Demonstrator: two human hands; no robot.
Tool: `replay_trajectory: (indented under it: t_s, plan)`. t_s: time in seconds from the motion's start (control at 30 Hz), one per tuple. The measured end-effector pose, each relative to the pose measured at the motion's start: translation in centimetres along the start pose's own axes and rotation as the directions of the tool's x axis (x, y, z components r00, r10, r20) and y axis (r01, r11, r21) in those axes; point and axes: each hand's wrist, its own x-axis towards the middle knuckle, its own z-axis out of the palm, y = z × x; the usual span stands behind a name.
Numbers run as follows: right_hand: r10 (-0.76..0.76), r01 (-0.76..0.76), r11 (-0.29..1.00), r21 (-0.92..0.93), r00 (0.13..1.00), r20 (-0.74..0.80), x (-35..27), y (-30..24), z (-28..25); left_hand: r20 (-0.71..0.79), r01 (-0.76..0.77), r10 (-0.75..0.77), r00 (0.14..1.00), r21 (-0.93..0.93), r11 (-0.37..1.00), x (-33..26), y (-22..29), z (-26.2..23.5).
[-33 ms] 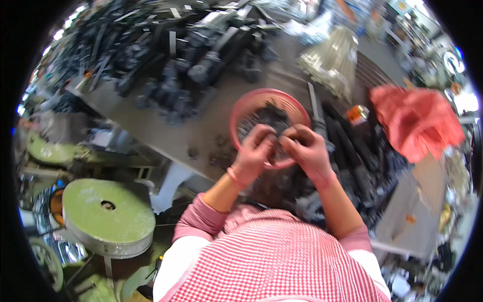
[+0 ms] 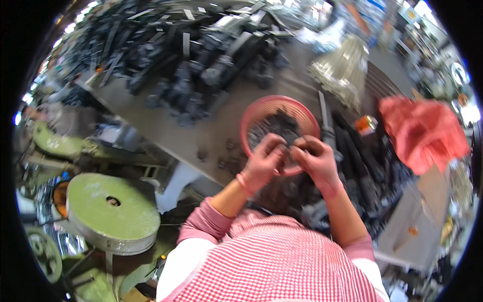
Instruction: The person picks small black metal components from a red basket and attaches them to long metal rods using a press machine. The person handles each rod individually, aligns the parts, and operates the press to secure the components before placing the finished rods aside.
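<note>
Over the near side of a pink plastic basket [image 2: 247, 117], both my hands are close together with fingers bent. My left hand [image 2: 266, 160] pinches with thumb and fingertips, and my right hand [image 2: 318, 160] pinches just beside it. Whatever lies between the fingertips is too small and blurred to name. Inside the basket is a heap of small dark parts [image 2: 282, 121], with greyer bits on its left side. A few small dark pieces [image 2: 221, 163] lie on the table left of the basket.
Bundles of dark strips [image 2: 186, 95] cover the table's far left. More dark lengths [image 2: 352, 146] lie right of the basket, with an orange-labelled can [image 2: 366, 125], a red plastic bag [image 2: 422, 131] and a pale translucent bundle [image 2: 342, 70] nearby. A round green machine [image 2: 113, 206] stands lower left.
The whole view has shifted, so the scene sits slightly lower and further right. My hands stay pinched together over the basket, with little other visible change.
</note>
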Motion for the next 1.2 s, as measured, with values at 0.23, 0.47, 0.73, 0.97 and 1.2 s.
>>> replay_trajectory:
  t_s: [0.23,0.47,0.73,0.97,1.2]
  plan:
    - [0.137,-0.137,0.990,0.022,0.991,0.011,-1.5,3.8,2.3,-0.044,0.144,-0.149,0.988,-0.098,0.985,-3.1,-2.1,-1.6]
    - [0.562,-0.570,0.745,0.347,0.816,0.133,-4.8,8.8,-2.1,-0.067,-0.026,0.189,0.980,0.891,0.453,-13.9,-9.9,-7.7]
    - [0.626,-0.621,0.687,0.378,0.770,0.128,-4.8,7.2,-4.7,0.032,-0.032,0.020,0.999,0.999,0.031,-12.5,-16.9,-12.8]
    - [0.551,-0.506,0.772,0.386,0.834,-0.010,-5.5,6.9,-6.6,0.320,-0.352,0.367,0.874,0.936,0.023,-3.6,-11.0,-8.9]
    - [0.419,-0.382,0.820,0.427,0.908,0.008,-6.3,6.1,-6.8,-0.129,0.217,0.312,0.941,0.939,-0.266,17.2,-14.9,-5.5]
